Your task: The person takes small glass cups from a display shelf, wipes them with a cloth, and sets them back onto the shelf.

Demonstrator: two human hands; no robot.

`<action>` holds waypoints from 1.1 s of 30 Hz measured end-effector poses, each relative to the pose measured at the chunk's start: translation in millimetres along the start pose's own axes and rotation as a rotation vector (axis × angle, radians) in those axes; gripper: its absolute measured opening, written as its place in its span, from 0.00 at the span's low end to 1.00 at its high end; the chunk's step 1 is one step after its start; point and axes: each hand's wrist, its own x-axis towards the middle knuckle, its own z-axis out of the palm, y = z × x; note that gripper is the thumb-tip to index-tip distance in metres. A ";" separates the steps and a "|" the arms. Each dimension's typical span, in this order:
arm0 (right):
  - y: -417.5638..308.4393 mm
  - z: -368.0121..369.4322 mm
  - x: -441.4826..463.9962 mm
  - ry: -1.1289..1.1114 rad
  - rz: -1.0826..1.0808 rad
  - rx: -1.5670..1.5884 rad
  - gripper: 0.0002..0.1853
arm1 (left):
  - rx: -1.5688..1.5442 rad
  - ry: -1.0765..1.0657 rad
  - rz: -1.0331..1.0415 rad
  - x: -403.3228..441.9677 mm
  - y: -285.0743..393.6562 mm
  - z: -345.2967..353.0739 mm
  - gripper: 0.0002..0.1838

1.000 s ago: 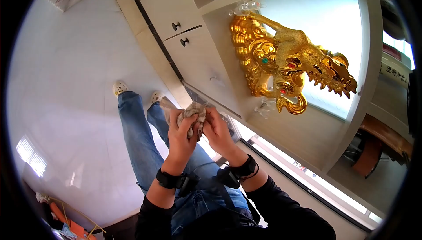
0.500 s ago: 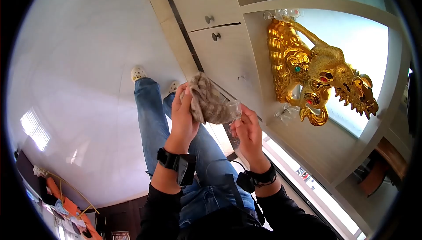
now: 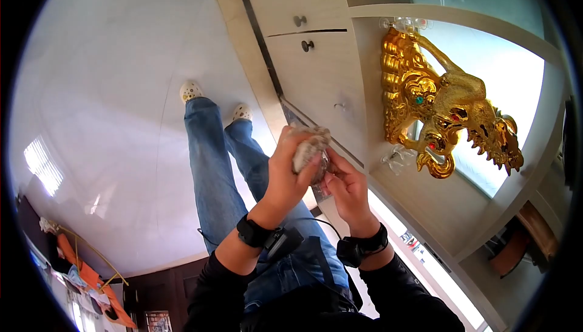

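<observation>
Beige cloth (image 3: 308, 148) — bunched, long axis forward

Bright light bounces off a glossy white floor (image 3: 103, 101), where a striped reflection (image 3: 43, 165) glares, and glints across a gold animal statue (image 3: 464, 98) against a washed-out pale panel (image 3: 516, 68). Fisheye distortion bends the shelf edge (image 3: 449, 10), black vignetting swallows the corners, and the cloth (image 3: 310, 143) looks slightly soft.
</observation>
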 end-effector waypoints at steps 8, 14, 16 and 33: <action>-15.3 3.7 -2.3 -0.133 0.289 0.497 0.23 | -0.969 0.128 -0.549 -3.5 -8.6 -23.6 0.23; -24.1 34.7 4.8 0.200 0.293 0.569 0.22 | -0.283 -0.210 -0.020 -16.1 21.7 -16.9 0.20; -20.5 34.8 1.8 0.303 0.285 0.467 0.22 | -0.037 -0.241 0.086 -15.7 26.6 -17.8 0.20; -2.3 22.6 -2.9 0.133 -0.224 -0.666 0.25 | -0.603 -0.047 -0.366 -17.1 11.8 -40.0 0.15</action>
